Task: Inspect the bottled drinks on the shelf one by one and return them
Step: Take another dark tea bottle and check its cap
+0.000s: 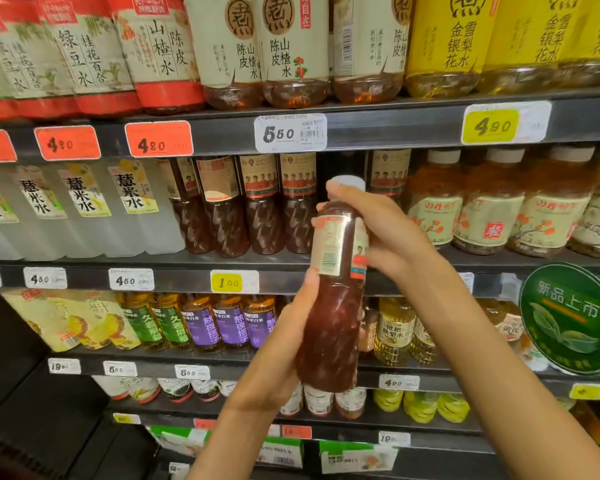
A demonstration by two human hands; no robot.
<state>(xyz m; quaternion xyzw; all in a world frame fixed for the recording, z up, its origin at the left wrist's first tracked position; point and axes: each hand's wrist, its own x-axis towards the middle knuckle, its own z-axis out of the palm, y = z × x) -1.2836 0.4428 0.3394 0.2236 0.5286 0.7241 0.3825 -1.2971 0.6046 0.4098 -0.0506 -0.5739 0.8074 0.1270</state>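
Bottle [333, 306] of reddish-brown drink, upright and slightly tilted, is held in front of the shelf [291, 263]. Left hand [284, 341] has its grip wrapped round the lower body; right hand [378, 233] has its grip curled round the neck under the white cap [350, 181]. Behind both grips stand matching bottles [257, 202], with a gap in their row just behind the cap.
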